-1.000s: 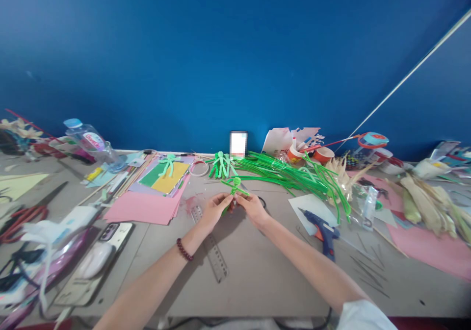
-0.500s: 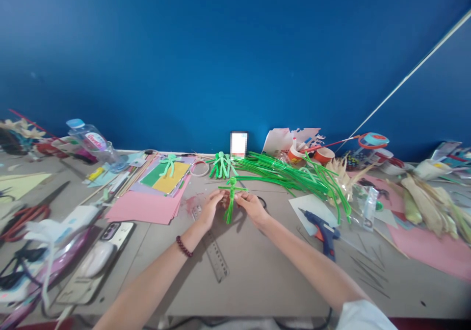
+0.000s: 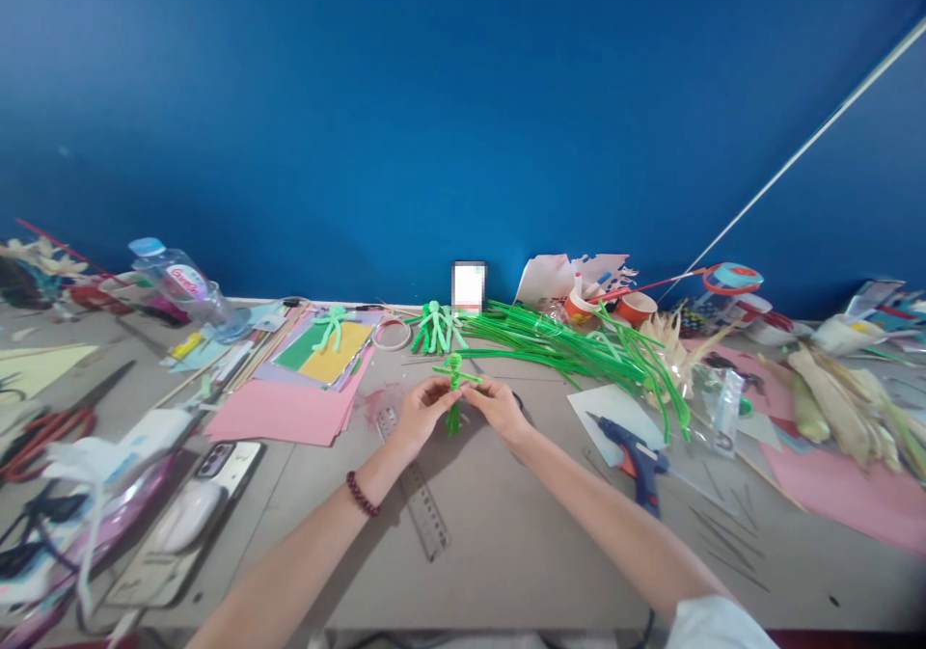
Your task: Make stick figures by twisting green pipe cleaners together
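Observation:
Between my hands a green pipe-cleaner figure (image 3: pixel 454 367) stands upright above the table, its head on top, arms spread sideways and legs hanging down. My left hand (image 3: pixel 428 410) pinches it around the waist from the left, thumb and fingers closed. From the right, my right hand (image 3: pixel 498 410) grips the same figure with its fingertips, close to the left thumb. Fingers cover the figure's middle. Behind it, finished-looking green figures (image 3: pixel 435 329) lean together, and another green figure (image 3: pixel 331 329) lies on coloured sheets. A clear ruler (image 3: pixel 426 512) lies below my left hand.
Green pipe cleaners (image 3: pixel 550 336) lie in a heap behind my right hand. To the right is a blue glue gun (image 3: pixel 633 456) on white paper. Pink paper (image 3: pixel 282 410), a phone (image 3: pixel 235 466) and scissors (image 3: pixel 62 427) lie left. A lit screen (image 3: pixel 469 287) stands against the blue wall.
My left fingers have moved right and closed around the figure's waist, meeting my right fingertips. More of the figure's middle is now covered.

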A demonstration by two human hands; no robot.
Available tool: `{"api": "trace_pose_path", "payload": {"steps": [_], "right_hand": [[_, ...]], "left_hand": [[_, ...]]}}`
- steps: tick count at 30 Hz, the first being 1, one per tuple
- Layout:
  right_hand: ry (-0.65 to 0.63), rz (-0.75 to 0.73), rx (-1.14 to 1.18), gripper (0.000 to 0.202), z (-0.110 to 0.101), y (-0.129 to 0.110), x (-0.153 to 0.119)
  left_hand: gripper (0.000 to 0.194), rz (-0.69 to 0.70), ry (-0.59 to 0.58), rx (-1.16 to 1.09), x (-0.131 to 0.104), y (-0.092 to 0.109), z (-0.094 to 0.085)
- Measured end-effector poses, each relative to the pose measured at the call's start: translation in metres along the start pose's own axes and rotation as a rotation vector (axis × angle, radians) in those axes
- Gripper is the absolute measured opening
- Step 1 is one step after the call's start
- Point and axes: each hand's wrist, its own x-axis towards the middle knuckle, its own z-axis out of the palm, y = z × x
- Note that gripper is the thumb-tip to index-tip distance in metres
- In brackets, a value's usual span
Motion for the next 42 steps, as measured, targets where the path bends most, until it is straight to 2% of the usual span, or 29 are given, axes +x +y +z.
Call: {"api": "trace_pose_path", "payload": {"steps": [4, 10, 14, 18, 24, 28, 34, 37, 42], "right_hand": [[0.011, -0.047, -0.087, 0.023, 0.0, 0.002, 0.001], [0.054, -0.223, -0.311, 0.012, 0.001, -0.003, 0.0], [0.083, -0.228, -0.365, 0.013, 0.001, -0.004, -0.001], [0.101, -0.239, -0.405, 0.013, 0.0, -0.004, -0.001], [0.122, -0.236, -0.414, 0.013, -0.001, -0.006, -0.002], [0.125, -0.215, -0.395, 0.014, -0.001, -0.007, -0.003], [0.104, -0.26, -0.426, 0.014, 0.002, -0.011, -0.007], [0.113, -0.217, -0.412, 0.015, 0.004, -0.011, -0.007], [0.055, -0.031, -0.22, 0.017, 0.003, -0.004, -0.003]], "left_hand": [[0.02, 0.013, 0.036, 0.006, 0.0, -0.001, 0.0], [0.019, 0.011, 0.084, 0.073, 0.002, -0.007, -0.004], [0.023, -0.019, 0.074, 0.028, 0.003, -0.013, -0.005], [0.024, -0.114, 0.047, -0.147, 0.004, -0.018, -0.006], [0.028, -0.218, -0.006, -0.278, 0.004, -0.01, -0.004], [0.028, -0.21, 0.007, -0.29, 0.003, -0.005, -0.002], [0.026, -0.152, 0.07, -0.2, 0.005, -0.012, -0.004], [0.023, -0.16, 0.043, -0.255, 0.006, -0.015, -0.005], [0.021, -0.209, -0.086, -0.44, 0.006, -0.011, -0.005]]}}
